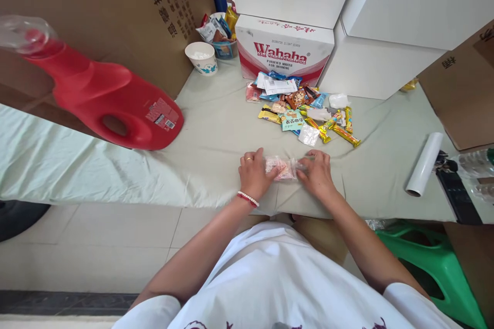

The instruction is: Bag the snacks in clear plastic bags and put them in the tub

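Note:
A small clear plastic packet with pinkish-white contents (283, 168) lies near the table's front edge, between my two hands. My left hand (255, 174), with a beaded bracelet at the wrist, grips the packet's left end, its thumb on top. At the other end my right hand (317, 172) pinches the clear plastic edge between thumb and fingers. What exactly is inside the packet is too small to make out. Just beyond my hands lies a loose pile of wrapped snacks (294, 119), among them yellow sticks, a green packet and small white packets (309, 134).
A big red bottle (135, 97) stands at left. Behind the snacks is a Wahaba-style water carton, printed Wahaha (283, 51). A paper cup (201, 57) and a snack-filled tub (225, 50) stand back left. A white roll (424, 164) lies right; a green stool (432, 267) is below.

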`<state>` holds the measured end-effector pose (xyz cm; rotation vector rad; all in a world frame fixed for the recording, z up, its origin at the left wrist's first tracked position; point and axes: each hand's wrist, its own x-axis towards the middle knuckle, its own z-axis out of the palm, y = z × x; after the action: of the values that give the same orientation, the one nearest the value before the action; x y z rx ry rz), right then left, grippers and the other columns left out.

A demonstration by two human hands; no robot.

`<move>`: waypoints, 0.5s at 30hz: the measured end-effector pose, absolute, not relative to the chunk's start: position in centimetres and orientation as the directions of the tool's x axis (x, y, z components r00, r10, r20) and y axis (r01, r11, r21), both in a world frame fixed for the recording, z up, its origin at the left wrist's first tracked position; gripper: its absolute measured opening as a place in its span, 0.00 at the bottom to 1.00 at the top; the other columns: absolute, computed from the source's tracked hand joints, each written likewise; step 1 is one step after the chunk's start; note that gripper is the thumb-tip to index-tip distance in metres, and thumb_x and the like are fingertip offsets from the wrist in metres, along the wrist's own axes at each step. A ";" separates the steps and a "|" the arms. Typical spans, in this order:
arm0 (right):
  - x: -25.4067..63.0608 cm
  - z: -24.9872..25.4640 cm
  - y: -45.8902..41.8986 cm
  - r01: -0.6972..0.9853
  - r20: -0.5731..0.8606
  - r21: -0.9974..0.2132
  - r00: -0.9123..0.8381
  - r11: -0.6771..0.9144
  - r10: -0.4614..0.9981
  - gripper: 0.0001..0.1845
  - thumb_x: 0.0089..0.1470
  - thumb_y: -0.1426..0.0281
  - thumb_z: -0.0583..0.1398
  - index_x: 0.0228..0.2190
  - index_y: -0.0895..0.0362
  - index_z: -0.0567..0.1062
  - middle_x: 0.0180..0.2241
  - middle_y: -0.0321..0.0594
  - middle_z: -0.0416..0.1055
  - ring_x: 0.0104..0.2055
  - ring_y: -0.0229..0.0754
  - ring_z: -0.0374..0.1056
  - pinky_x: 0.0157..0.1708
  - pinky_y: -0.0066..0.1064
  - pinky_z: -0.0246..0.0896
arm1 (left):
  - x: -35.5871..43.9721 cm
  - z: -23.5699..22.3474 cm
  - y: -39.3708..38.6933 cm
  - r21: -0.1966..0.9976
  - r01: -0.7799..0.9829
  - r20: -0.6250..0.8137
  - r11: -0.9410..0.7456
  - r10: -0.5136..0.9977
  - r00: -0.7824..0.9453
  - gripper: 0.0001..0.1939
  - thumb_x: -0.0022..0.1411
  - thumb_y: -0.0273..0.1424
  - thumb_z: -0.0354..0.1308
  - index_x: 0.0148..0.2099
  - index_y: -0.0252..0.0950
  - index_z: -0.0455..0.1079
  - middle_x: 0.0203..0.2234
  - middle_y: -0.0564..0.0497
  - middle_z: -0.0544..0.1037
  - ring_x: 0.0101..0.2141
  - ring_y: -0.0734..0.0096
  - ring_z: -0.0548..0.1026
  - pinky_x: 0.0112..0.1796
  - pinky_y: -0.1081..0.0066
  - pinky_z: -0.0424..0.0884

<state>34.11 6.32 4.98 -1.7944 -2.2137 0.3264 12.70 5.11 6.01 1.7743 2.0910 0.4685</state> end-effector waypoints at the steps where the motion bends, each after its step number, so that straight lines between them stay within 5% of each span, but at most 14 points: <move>1: 34.1 5.4 6.1 0.916 0.075 -0.344 -0.193 0.207 0.978 0.10 0.55 0.68 0.64 0.40 0.56 0.79 0.57 0.54 0.62 0.55 0.57 0.60 0.52 0.45 0.61 | 12.7 6.0 5.1 0.448 0.875 -0.085 0.182 0.983 -0.161 0.32 0.58 0.48 0.65 0.59 0.36 0.70 0.51 0.38 0.72 0.53 0.47 0.68 0.50 0.54 0.69; 5: 33.0 7.5 5.2 0.889 0.005 -0.425 -0.186 0.170 0.983 0.05 0.60 0.69 0.58 0.38 0.55 0.74 0.42 0.46 0.71 0.38 0.46 0.67 0.38 0.34 0.61 | 12.9 5.9 5.0 0.387 0.907 -0.152 0.168 0.981 -0.117 0.24 0.60 0.51 0.61 0.46 0.36 0.71 0.47 0.39 0.74 0.51 0.45 0.70 0.48 0.53 0.69; 8: 31.0 7.8 4.5 0.839 0.019 -0.488 -0.263 0.239 0.964 0.05 0.63 0.69 0.54 0.35 0.53 0.70 0.32 0.40 0.70 0.35 0.46 0.67 0.34 0.33 0.58 | 13.5 6.3 4.9 0.404 0.899 -0.149 0.168 0.982 -0.117 0.22 0.62 0.48 0.60 0.47 0.35 0.67 0.45 0.39 0.74 0.49 0.46 0.72 0.45 0.55 0.70; 15: 28.3 5.1 3.6 0.688 0.139 -0.651 -0.307 0.321 0.941 0.08 0.61 0.74 0.51 0.38 0.53 0.69 0.36 0.43 0.70 0.39 0.47 0.67 0.38 0.35 0.63 | 12.5 7.0 4.3 0.834 0.532 -0.109 0.147 0.989 -0.102 0.10 0.64 0.38 0.56 0.42 0.40 0.59 0.35 0.52 0.71 0.37 0.64 0.73 0.40 0.65 0.69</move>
<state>28.32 3.59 5.11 -1.4339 -2.0890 0.6642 12.53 4.25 7.04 1.4692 1.7291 0.8315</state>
